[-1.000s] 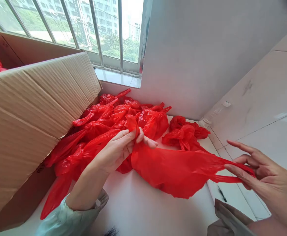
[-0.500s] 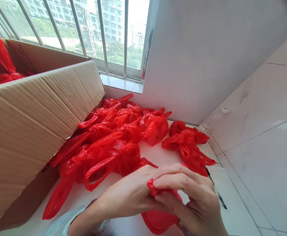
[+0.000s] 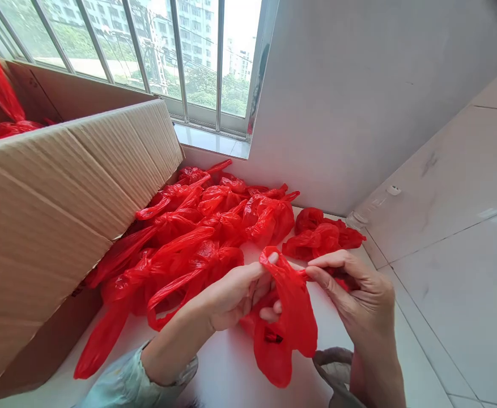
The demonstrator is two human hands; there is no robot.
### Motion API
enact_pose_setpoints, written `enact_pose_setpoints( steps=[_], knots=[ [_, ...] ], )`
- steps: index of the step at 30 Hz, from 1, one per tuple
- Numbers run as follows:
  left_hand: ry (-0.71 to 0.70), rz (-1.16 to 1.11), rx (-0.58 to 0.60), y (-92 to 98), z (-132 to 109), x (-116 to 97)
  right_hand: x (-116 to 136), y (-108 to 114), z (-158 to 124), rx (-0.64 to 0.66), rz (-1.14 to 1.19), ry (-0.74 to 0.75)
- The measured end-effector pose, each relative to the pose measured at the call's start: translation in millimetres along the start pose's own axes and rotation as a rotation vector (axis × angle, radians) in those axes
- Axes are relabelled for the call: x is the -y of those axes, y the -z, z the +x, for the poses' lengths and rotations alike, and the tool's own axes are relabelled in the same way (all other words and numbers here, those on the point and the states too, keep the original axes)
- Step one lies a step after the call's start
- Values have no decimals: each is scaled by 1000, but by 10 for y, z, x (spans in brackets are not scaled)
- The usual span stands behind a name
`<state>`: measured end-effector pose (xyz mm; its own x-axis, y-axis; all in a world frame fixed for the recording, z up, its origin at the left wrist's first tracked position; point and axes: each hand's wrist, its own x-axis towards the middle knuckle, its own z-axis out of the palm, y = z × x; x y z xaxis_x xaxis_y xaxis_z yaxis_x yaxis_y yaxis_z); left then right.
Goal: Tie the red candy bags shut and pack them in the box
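Both hands meet over the white tabletop (image 3: pixel 239 368): the left hand (image 3: pixel 231 294) and right hand (image 3: pixel 354 294) each pinch the red plastic bag (image 3: pixel 286 323) near its top, its body hanging below the fingers. The film looks light, limp and slippery, so gathered handle strips probably grip best. Knotted bags (image 3: pixel 197 238) lie beyond the fingers, beside a cardboard box (image 3: pixel 61 187).

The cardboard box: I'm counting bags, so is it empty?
No, a red bag shows inside the cardboard box at its far left corner.

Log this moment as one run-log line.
left hand: grips red plastic bag | right hand: pinches bag's top | pile of knotted red bags behind | cardboard box left
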<state>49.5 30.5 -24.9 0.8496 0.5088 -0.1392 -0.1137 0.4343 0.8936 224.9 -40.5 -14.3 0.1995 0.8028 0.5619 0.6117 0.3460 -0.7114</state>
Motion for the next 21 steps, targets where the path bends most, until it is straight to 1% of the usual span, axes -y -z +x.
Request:
enact_pose_setpoints(
  steps=[2,3,4,6,8,10,12,14,15,16,17,18,19,20,21],
  knots=[
    [17,-246,38,35,49,21,42,-10,-31,-122,-27,25],
    [19,-337,49,56,64,29,72,-16,-50,-150,-41,57],
    [22,-386,54,75,71,34,107,-22,-70,-157,-52,105],
    [26,-383,63,109,65,33,181,-37,-111,-140,-83,214],
    [21,-369,69,131,44,20,242,-46,-144,-62,-112,339],
    [16,-329,70,144,24,4,275,-39,-160,105,-148,449],
    [-1,-222,61,152,15,-5,281,-4,-160,295,-195,498],
    [-20,-109,57,152,10,-7,266,54,-149,444,-173,469],
    [-28,-66,55,146,6,-9,251,86,-141,488,-109,439],
    [-37,-35,57,134,-3,-15,230,113,-129,500,-19,397],
    [-46,-22,63,117,-16,-24,202,131,-111,474,77,347],
    [-58,27,64,93,-35,-38,166,135,-88,409,163,286],
    [-79,139,46,64,-60,-54,122,122,-58,332,230,209],
    [-109,317,12,32,-90,-71,72,91,-22,278,282,121],
    [-148,553,-31,0,-124,-85,19,44,18,274,322,28]
  ],
)
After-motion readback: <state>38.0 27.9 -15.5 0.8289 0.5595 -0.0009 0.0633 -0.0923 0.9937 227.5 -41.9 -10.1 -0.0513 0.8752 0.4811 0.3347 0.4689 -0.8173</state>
